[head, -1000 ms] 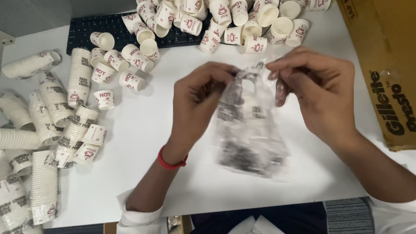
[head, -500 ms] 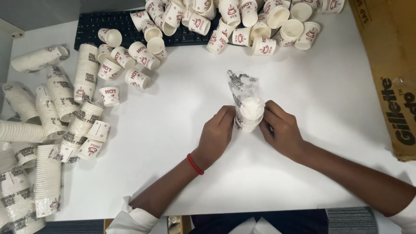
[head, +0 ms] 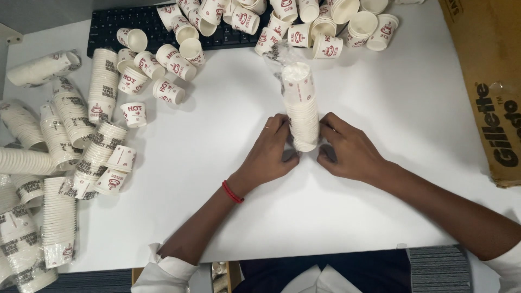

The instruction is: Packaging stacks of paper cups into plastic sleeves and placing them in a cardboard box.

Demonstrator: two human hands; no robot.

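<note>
Cups [head: 300,106] now stand as one bagged stack on the table [head: 380,217], no longer lifted. Left hand [head: 269,154] and right hand [head: 347,152] each close a grip around its base.

Your stack of cups [head: 302,111] is matt white paper, sleeved in thin, glossy clear plastic [head: 279,54]. The counter [head: 228,119] looks smooth and matt; the box [head: 488,70] is rough brown cardboard.

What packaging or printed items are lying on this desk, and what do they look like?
Cardboard box: right edge, brown, dark lettering.
Clear plastic sleeve: centre, crinkled, around the cup stack between left hand and right hand.
Loose paper cups: top, white, red print.
</note>
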